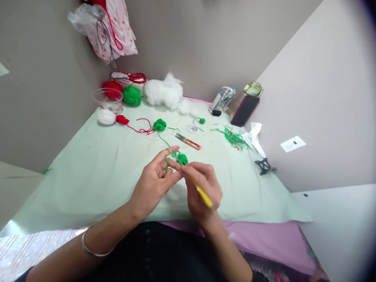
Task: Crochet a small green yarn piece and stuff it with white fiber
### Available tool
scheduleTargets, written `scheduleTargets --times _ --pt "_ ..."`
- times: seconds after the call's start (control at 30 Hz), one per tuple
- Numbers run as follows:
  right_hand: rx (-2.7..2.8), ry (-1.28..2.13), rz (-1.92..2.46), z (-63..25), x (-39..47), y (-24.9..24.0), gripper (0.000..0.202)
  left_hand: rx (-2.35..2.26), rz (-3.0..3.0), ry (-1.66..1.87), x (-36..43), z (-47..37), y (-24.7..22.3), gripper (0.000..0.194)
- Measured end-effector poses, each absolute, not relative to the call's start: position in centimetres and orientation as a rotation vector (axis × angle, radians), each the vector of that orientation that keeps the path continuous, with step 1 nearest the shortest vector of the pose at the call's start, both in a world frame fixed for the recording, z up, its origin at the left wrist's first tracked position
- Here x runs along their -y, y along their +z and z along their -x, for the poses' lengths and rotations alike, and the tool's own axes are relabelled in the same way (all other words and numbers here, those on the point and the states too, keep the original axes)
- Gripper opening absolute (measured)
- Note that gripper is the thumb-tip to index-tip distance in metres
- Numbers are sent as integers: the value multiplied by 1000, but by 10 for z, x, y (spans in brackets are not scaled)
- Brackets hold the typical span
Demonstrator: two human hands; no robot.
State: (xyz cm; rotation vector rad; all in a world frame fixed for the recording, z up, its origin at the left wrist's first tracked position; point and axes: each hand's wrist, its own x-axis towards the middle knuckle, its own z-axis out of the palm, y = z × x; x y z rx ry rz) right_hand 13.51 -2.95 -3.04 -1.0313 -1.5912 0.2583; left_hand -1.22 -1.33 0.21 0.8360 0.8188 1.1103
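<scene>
My left hand [157, 178] pinches a small green crochet piece [182, 158] between thumb and fingers, and green yarn loops over its raised index finger. That strand runs back to a small green yarn bundle [159, 125] on the cloth. In my right hand [204, 188] is a crochet hook with a yellow handle [205, 197], its tip meeting the piece at my left fingertips. The fingers hide the hook's tip. Just beyond my hands lie orange thread snips [188, 141], beside a small clear round container [192, 128] and a little green ball [202, 121].
Green yarn scraps [235, 139] lie to the right, near a white tissue [255, 137], a leaning phone [245, 111] and a black clip-like object [264, 166]. White stuffing [164, 92], a green yarn ball [132, 96], a clear tub [108, 101] and red-handled scissors [137, 78] stand at the back.
</scene>
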Motion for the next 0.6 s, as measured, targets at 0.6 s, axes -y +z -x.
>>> scheduleTargets --times 0.6 --pt "1192 875 817 -135 20 -25 14 -748 -843 1072 14 11 -1 45"
